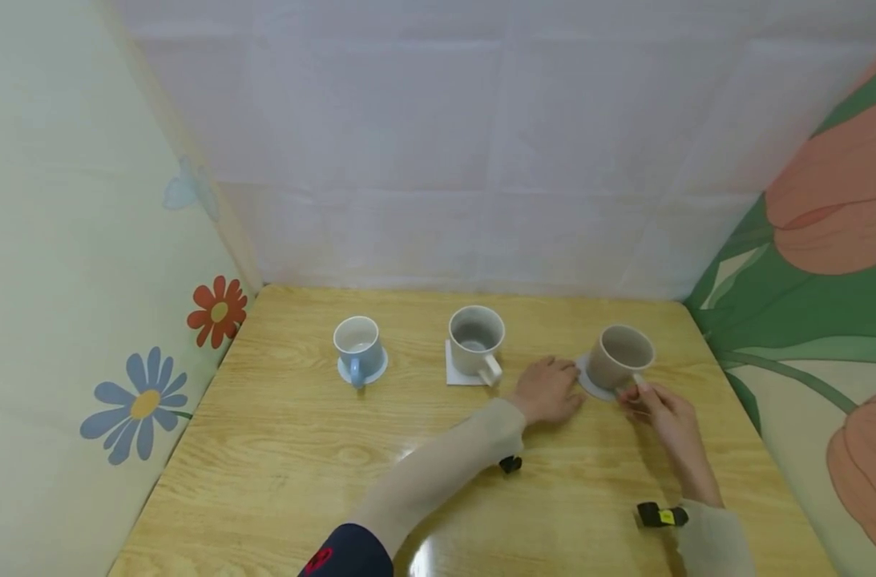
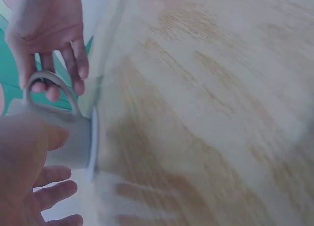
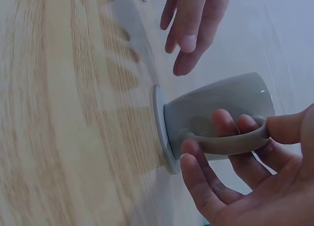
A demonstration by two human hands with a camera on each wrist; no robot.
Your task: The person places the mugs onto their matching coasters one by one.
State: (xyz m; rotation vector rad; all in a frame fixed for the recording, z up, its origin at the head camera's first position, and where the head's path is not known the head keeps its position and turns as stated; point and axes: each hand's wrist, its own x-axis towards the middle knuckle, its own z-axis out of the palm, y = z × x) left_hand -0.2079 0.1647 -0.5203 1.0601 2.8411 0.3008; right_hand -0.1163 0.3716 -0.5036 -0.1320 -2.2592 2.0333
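Note:
A grey-beige mug (image 1: 615,369) stands upright on a round white coaster (image 1: 588,380) at the table's right. My right hand (image 1: 668,418) grips its handle (image 3: 230,143), with the thumb on top and fingers passing through the loop. Left of that coaster is my left hand (image 1: 548,391), its fingers loosely extended and holding nothing. In the right wrist view, the left hand (image 3: 194,27) hangs close to the mug, apart from it. The left wrist view shows the mug (image 2: 73,140) partly hidden behind the left thumb.
A whitish mug (image 1: 474,353) sits on a square white coaster (image 1: 455,373) in the middle. Farther left, a light blue mug (image 1: 364,357) rests on a round coaster (image 1: 381,369). The wooden table (image 1: 279,449) meets a white cloth backdrop (image 1: 409,160) and printed side cloths.

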